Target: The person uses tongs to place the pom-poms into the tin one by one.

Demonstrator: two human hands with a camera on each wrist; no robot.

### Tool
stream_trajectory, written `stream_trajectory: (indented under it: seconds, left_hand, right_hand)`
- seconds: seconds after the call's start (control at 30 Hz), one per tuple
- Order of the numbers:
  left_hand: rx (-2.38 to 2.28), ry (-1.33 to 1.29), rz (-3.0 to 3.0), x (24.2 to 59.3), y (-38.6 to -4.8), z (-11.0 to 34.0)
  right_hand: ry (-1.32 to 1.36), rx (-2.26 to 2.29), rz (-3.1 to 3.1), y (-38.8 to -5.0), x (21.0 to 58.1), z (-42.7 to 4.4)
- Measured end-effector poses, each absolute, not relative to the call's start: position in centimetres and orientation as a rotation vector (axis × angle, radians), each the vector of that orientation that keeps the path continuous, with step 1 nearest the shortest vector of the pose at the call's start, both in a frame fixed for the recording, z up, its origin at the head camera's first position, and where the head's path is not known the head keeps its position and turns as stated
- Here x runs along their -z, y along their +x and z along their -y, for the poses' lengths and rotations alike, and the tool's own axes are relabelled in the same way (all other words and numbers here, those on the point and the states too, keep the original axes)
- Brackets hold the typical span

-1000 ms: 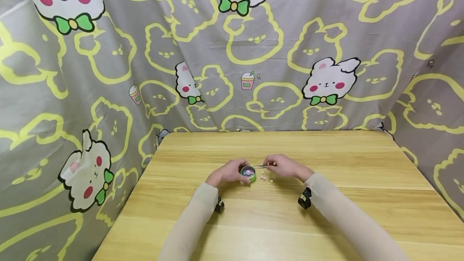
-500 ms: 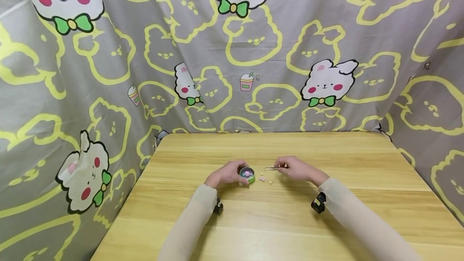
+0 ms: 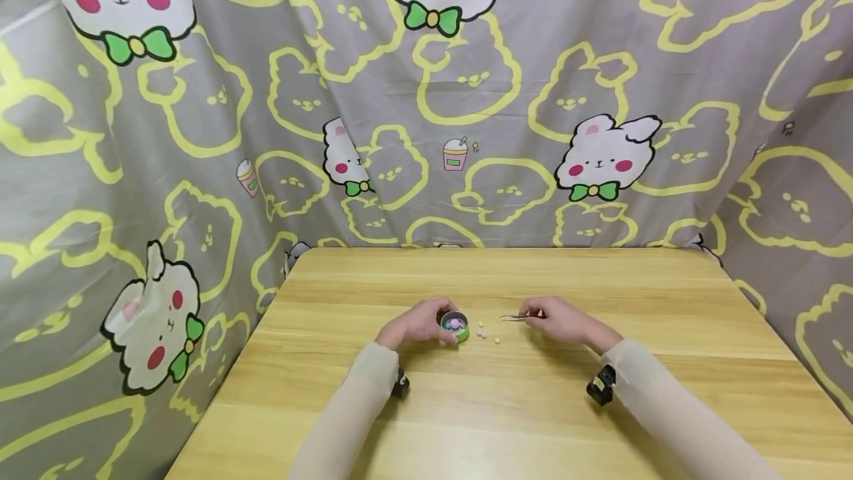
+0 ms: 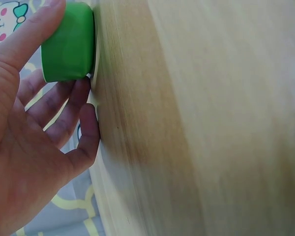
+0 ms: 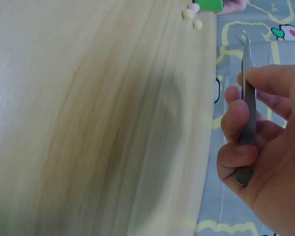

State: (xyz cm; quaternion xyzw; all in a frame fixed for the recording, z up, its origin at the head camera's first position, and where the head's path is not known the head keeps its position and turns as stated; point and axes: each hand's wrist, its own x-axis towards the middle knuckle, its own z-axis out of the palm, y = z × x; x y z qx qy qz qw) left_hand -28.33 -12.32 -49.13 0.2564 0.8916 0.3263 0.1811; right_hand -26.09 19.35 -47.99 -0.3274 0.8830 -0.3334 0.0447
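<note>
My left hand (image 3: 421,322) holds a small green round container (image 3: 463,336), with the thumb on its near side and fingers at the far side. Inside it lie a larger pink ball and blue bits, too small to tell exactly. The left wrist view shows only the container's smooth green wall (image 4: 69,46). My right hand (image 3: 560,321) grips metal tweezers (image 5: 249,118) between thumb and fingers. Their thin curved tips point left, slightly apart, with nothing between them. Between the hands, small yellow balls (image 3: 497,341) and pink balls (image 3: 482,333) lie on the table.
The wood-grain table (image 3: 506,421) stretches around both hands. A grey patterned curtain (image 3: 400,95) hangs behind the table and at its sides. Each wrist carries a black camera (image 3: 601,385).
My right hand has drawn away to the right with the tweezers, from beside the container to beyond the loose balls. My left hand keeps its hold on the container in nearly the same place.
</note>
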Motion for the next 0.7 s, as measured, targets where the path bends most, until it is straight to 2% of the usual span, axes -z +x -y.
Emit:
stream_trajectory:
  seconds: [0.7]
  left_hand:
    - [-0.929,0.71,-2.517,49.46,-28.32,12.4]
  right_hand:
    - [-0.973,1.032,-2.651,-25.62,48.94,-20.19]
